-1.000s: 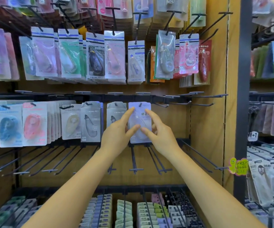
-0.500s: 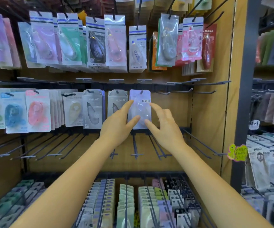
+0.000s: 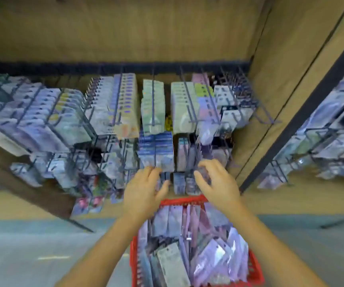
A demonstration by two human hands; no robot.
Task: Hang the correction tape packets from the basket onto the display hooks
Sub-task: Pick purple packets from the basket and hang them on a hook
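Note:
A red basket (image 3: 256, 272) stands on the floor below me, filled with several correction tape packets (image 3: 212, 257) in clear and purple wrappers. My left hand (image 3: 144, 191) and my right hand (image 3: 214, 183) hover above the basket's far rim, fingers spread and curled, with nothing in them. Rows of display hooks (image 3: 187, 104) loaded with packets jut out from the wooden panel in front of the hands. The picture is blurred by motion.
Hanging stock fills the lower hooks (image 3: 43, 112) to the left. A dark upright post (image 3: 291, 129) divides this bay from another rack (image 3: 332, 131) on the right. Grey floor (image 3: 32, 255) lies around the basket.
My view has swung down from the upper hooks to the lower racks and the basket. Both hands have let go of the hung packet and come down, open, over the basket.

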